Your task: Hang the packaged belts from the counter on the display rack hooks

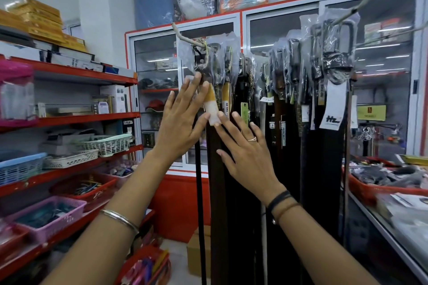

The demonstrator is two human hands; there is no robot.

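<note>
- Two hands are raised in front of the display rack; both are open with fingers spread.
- Left hand (183,120): fingertips rest against the plastic-wrapped buckle end of the front packaged belt (214,169), beside its yellow and white tag (212,109).
- Right hand (245,155): fingers lie flat on the same dark strap, index tip touching the tag's lower edge.
- The belt hangs from the left hook (185,38), ahead of further packaged belts (287,90).
- Another hook (361,2) at upper right carries more wrapped buckles.
- A red basket (379,188) sits on the counter (398,238) at right.
</note>
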